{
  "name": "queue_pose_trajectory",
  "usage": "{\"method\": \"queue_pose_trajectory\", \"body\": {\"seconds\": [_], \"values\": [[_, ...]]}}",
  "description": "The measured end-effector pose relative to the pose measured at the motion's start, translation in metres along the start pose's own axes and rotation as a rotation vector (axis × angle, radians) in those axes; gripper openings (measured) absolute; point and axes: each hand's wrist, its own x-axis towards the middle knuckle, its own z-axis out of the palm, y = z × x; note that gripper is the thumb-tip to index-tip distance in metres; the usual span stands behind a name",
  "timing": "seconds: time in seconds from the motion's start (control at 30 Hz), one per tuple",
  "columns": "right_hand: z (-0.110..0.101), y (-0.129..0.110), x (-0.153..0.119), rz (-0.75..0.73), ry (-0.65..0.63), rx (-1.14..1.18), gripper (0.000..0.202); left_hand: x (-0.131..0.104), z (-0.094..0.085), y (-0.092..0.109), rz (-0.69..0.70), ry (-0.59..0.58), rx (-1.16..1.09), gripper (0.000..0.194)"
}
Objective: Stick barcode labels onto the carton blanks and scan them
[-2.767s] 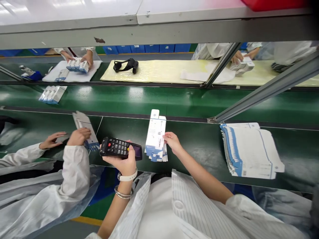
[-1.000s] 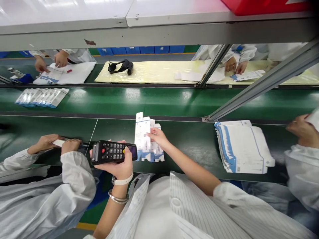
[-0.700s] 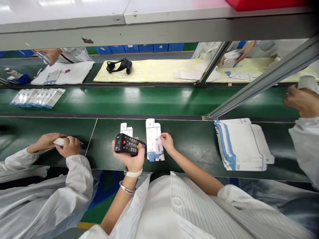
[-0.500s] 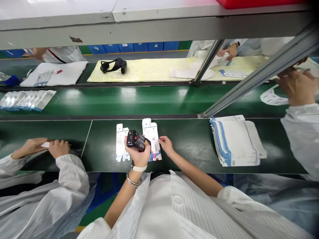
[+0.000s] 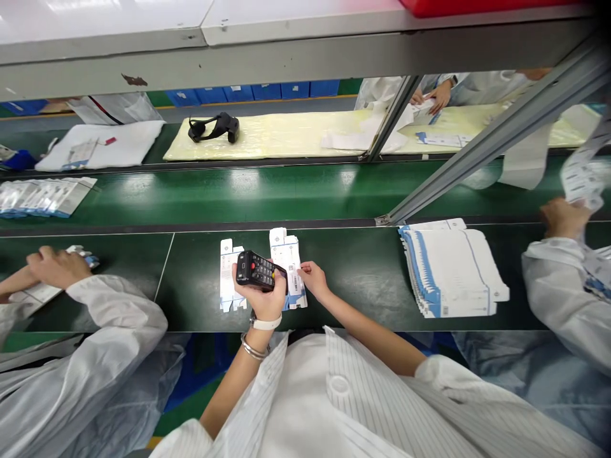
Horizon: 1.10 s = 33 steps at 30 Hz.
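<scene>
Black plastic makes up the keypad device (image 5: 258, 272) in the head view. The left hand (image 5: 264, 301) grips it from below, thumb over the keys, presumably so that one hand can both carry and press. Its far end reaches over a flat white-and-blue carton (image 5: 285, 249) on the dark green counter (image 5: 358, 254). The right hand (image 5: 314, 280) has its thumb and fingertips drawn together at that carton's right edge, probably to steady it; whether they pinch or merely touch, I cannot tell. A second carton (image 5: 227, 270) lies apart to the left, perhaps to keep the two distinct. Well to the right, a stack (image 5: 461, 270) is staggered, which likely makes single edges easier to catch.

Device and hand hide parts of both cartons; whether either is single or a pile is unclear. At left, a co-worker's hand (image 5: 60, 266) covers part of a white piece (image 5: 41, 294); at right, a printed strip (image 5: 580, 178) runs out of frame, its lettering unreadable.
</scene>
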Motion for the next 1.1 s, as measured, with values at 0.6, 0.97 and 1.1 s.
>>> {"method": "queue_pose_trajectory", "body": {"seconds": [0.6,0.97,1.1], "values": [[0.020,-0.042,-0.017,0.045,-0.061,-0.444,0.049,0.002,-0.035,-0.007,0.014,0.085,0.150,0.081],[0.021,-0.044,-0.014,0.062,-0.062,-0.483,0.041,0.001,-0.048,-0.008,0.061,0.102,0.130,0.082],[0.016,-0.045,-0.014,0.033,-0.063,-0.449,0.023,0.004,-0.056,-0.004,0.092,0.133,0.128,0.081]]}}
